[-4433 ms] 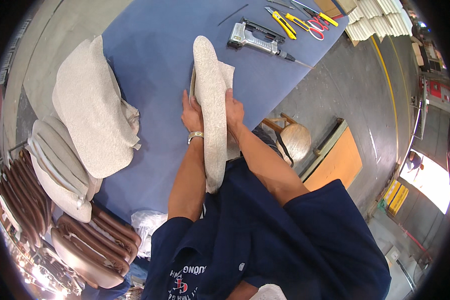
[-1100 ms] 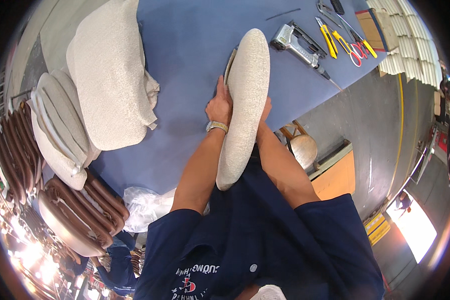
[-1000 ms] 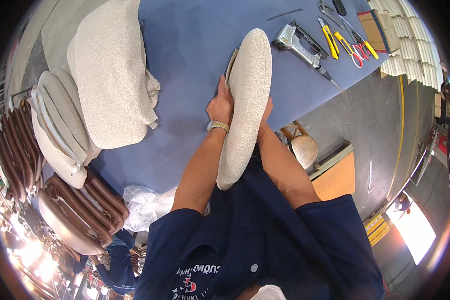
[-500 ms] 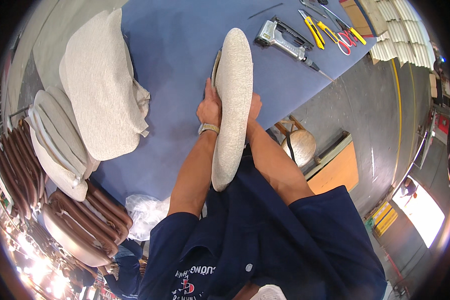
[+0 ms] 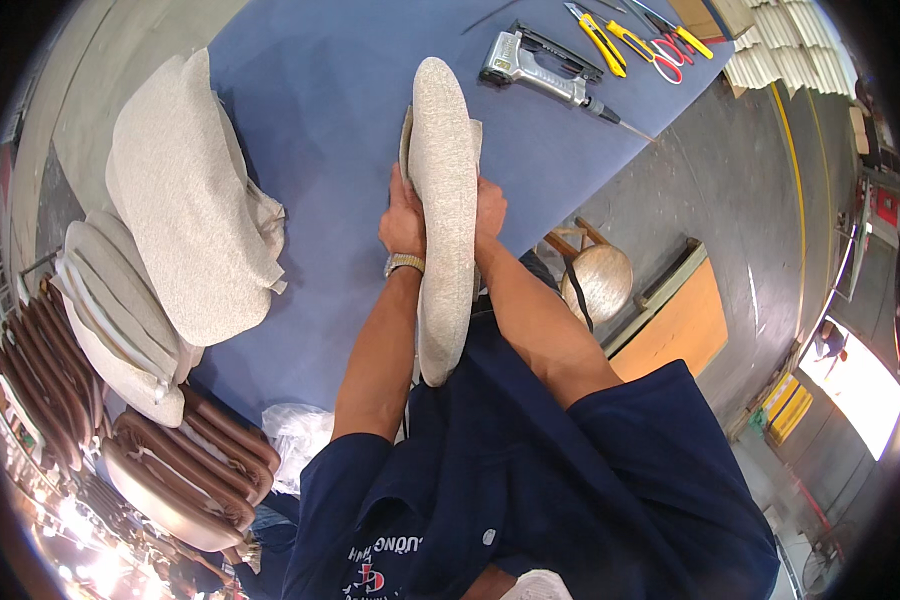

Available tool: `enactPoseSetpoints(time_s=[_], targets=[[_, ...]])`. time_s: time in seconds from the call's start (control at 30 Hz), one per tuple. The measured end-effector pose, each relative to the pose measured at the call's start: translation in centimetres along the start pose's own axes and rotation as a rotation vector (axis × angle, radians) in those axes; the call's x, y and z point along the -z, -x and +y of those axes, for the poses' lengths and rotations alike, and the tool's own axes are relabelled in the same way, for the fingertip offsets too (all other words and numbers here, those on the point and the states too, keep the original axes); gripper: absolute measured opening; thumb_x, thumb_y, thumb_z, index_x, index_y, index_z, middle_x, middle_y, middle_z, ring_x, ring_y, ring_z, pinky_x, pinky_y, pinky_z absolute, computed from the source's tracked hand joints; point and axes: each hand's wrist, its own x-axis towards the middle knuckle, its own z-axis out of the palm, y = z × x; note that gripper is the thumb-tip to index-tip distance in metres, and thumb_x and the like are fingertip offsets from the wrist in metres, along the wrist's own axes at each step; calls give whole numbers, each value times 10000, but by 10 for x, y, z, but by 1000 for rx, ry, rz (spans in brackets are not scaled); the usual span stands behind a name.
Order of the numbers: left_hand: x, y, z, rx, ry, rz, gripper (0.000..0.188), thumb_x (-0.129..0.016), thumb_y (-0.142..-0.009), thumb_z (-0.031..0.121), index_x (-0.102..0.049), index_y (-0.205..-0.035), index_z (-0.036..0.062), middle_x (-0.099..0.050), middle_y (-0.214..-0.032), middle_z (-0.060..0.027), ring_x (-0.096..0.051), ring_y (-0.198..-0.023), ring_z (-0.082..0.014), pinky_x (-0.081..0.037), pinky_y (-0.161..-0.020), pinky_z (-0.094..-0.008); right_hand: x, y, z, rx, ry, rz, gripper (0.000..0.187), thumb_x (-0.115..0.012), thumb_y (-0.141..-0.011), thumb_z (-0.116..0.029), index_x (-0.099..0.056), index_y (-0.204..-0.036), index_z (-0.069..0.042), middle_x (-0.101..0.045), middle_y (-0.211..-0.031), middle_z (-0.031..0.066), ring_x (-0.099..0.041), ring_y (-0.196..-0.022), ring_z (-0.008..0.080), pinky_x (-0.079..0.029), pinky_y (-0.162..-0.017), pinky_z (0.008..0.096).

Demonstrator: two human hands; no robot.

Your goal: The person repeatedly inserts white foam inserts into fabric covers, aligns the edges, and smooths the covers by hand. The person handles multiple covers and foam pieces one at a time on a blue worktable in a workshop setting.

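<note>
A beige fabric-covered pad [image 5: 445, 215], seemingly a chair seat cushion, stands on its narrow edge before me, its long curved side pointing up at my view. My left hand [image 5: 403, 222], with a watch at the wrist, grips it from the left. From the right, my right hand [image 5: 490, 208] holds the other side, its fingers partly hidden behind the pad. Loose fabric edges stick out on both sides near the far end. The pad's near end reaches my dark blue shirt.
A staple gun [image 5: 538, 70] with a hose lies on the blue table [image 5: 320, 130], near a yellow cutter [image 5: 600, 42] and red-handled scissors [image 5: 660, 62]. Beige fabric pieces [image 5: 185, 200] are piled left, above brown padded parts [image 5: 185, 470]. A round wooden stool [image 5: 600, 282] stands right.
My view has shifted slightly, so the tools sit higher and further left. The pad has turned a little, and a fabric flap now shows at its right side. Both hands keep their grip.
</note>
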Motion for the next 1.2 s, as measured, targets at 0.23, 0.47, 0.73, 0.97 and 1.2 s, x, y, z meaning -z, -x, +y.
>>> enactPoseSetpoints(time_s=[0.23, 0.47, 0.73, 0.97, 1.2], targets=[[-1, 1, 0, -26, 55, 23, 533, -350, -1083, 499, -380, -1567, 277, -728, -867, -249, -694, -757, -479, -535, -675, -578, 2, 2, -4, -7, -21, 0, 716, -428, -1015, -616, -759, -973, 18, -699, -993, 331, -663, -1003, 512, -492, -895, 554], [3, 2, 4, -32, 50, 21, 559, -330, -1075, 541, -387, -1563, 275, -729, -838, -239, -698, -742, -476, -535, -658, -576, 6, 5, -9, -1, -12, 7, 709, -434, -1021, -599, -759, -953, 27, -699, -979, 332, -662, -996, 521, -492, -891, 560], [-2, 0, -2, -43, 65, 39, 567, -324, -1074, 551, -411, -1552, 258, -728, -806, -224, -697, -719, -465, -533, -636, -569, 6, 6, -10, 11, -14, 13, 704, -433, -1022, -599, -760, -963, 22, -700, -972, 334, -667, -987, 516, -495, -887, 551], [-7, 1, -6, -80, 122, 65, 556, -340, -1079, 529, -406, -1560, 257, -734, -835, -215, -702, -748, -452, -526, -659, -560, 5, 5, -8, -9, -29, -5, 703, -434, -1018, -616, -758, -978, 7, -708, -972, 315, -670, -985, 508, -498, -890, 543], [-14, -6, -15, -48, 221, 37, 508, -412, -1077, 438, -421, -1555, 264, -746, -947, -208, -716, -856, -436, -540, -733, -538, 6, 6, -6, 3, -8, -1, 707, -420, -1018, -624, -756, -974, -3, -703, -993, 317, -652, -1013, 523, -493, -918, 545]])
